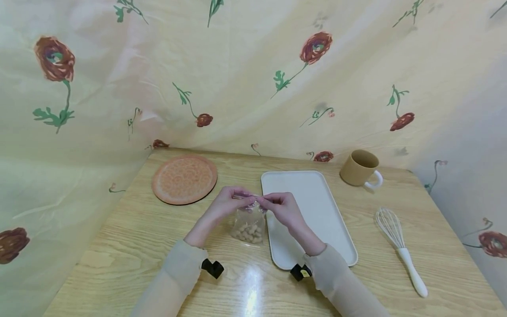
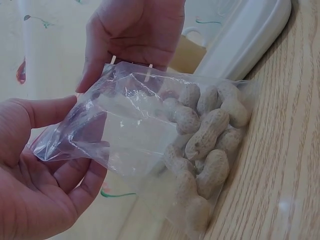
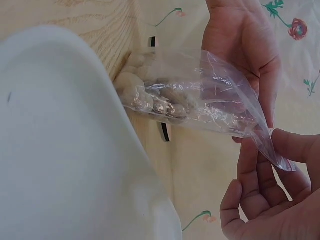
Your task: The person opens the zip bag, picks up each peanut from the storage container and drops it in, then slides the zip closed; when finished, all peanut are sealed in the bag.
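A clear plastic zip bag point(image 1: 249, 222) of unshelled peanuts point(image 2: 207, 135) stands upright on the wooden table, its lower end touching or very near the tabletop. My left hand point(image 1: 234, 200) pinches the top edge of the bag between thumb and fingers. Close beside it, my right hand point(image 1: 280, 206) pinches the same edge from the other side. In the right wrist view the bag's mouth point(image 3: 272, 150) looks creased between the fingers; whether the seal is parted I cannot tell. Just right of the bag lies a white rectangular tray point(image 1: 313, 198), partly under my right forearm.
An orange round mat point(image 1: 185, 179) lies at the back left of the table point(image 1: 130, 246). A tan mug point(image 1: 358, 168) with a white handle stands at the back right. Nearer on that side is a whisk point(image 1: 402, 251) with a white handle. Flowered cloth point(image 1: 237, 79) hangs behind.
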Available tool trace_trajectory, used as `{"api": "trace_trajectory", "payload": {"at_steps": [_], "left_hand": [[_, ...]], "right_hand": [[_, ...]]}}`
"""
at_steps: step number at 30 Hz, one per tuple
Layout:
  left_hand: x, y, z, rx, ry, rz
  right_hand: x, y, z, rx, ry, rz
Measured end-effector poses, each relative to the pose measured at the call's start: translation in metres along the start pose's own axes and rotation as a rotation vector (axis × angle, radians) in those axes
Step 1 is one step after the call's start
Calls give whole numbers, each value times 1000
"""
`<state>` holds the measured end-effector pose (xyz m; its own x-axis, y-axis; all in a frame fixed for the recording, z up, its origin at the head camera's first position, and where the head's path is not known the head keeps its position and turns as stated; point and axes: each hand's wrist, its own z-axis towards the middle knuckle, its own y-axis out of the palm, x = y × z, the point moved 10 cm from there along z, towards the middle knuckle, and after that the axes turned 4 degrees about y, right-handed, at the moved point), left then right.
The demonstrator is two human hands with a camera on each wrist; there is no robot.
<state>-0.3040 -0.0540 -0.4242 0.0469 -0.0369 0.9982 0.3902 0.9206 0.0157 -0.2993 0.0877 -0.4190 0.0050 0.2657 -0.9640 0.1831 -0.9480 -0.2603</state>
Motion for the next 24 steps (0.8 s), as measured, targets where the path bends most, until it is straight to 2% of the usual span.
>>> {"api": "trace_trajectory", "payload": {"at_steps": [8, 12, 24], "left_hand": [[0, -4, 0, 63, -15, 83], [2, -4, -1, 79, -1, 81], [1, -9, -1, 74, -6, 143]], "right_hand": [[-2, -1, -1, 26, -2, -2], [-2, 2, -2, 6, -11, 6], [-4, 1, -1, -31, -15, 16]]}}
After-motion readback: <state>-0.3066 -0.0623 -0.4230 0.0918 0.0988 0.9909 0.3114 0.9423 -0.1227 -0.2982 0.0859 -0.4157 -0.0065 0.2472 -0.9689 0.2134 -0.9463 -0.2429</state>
